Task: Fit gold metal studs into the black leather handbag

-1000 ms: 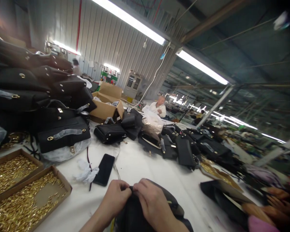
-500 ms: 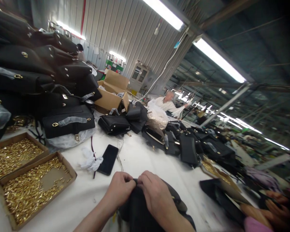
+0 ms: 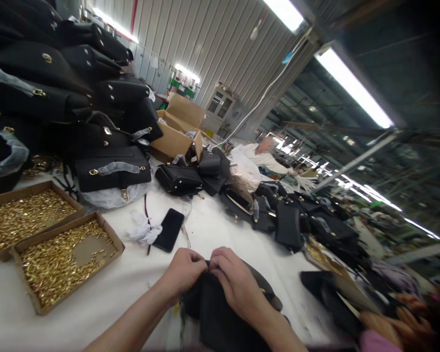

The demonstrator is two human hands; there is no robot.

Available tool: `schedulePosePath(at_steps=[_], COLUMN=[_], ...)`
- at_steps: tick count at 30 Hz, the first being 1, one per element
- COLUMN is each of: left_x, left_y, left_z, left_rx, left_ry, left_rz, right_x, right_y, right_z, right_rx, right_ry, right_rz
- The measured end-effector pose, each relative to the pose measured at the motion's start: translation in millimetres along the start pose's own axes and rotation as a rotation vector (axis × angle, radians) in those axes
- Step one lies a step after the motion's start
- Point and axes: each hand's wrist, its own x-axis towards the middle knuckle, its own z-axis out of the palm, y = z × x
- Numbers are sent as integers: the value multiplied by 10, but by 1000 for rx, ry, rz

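A black leather bag (image 3: 220,318) lies in front of me on the white table. At its top edge my left hand (image 3: 187,271) is closed, thumb and fingers pinching the leather. Right beside it, my right hand (image 3: 234,281) also grips that edge, fingers bent over it and palm resting along the bag. The two sets of fingertips nearly meet. Whether a small part sits between them is hidden. Under my right forearm, more dark leather of the bag spreads to the right.
Two cardboard trays (image 3: 36,305) of small gold metal pieces stand at left. A phone (image 3: 169,230) lies beyond my hands. Black bags (image 3: 112,168) are piled behind, near an open carton (image 3: 172,142). At right, a co-worker's hands (image 3: 385,322) hold black leather. Another person (image 3: 267,156) is farther back.
The view has shifted slightly, so the trays and phone appear higher and farther right. Both my hands stay pinched on the bag's edge; more of its front now shows.
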Motion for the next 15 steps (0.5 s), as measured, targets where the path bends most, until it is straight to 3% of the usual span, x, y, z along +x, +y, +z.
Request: schedulePosePath(at_steps=[15], left_x=[29], left_y=[-14], left_z=[-65], left_rx=[-121], left_ry=[-15], left_rz=[-106], right_x=[46], right_y=[-1], right_z=[30], right_rx=[56], right_ry=[-35], right_rz=[13])
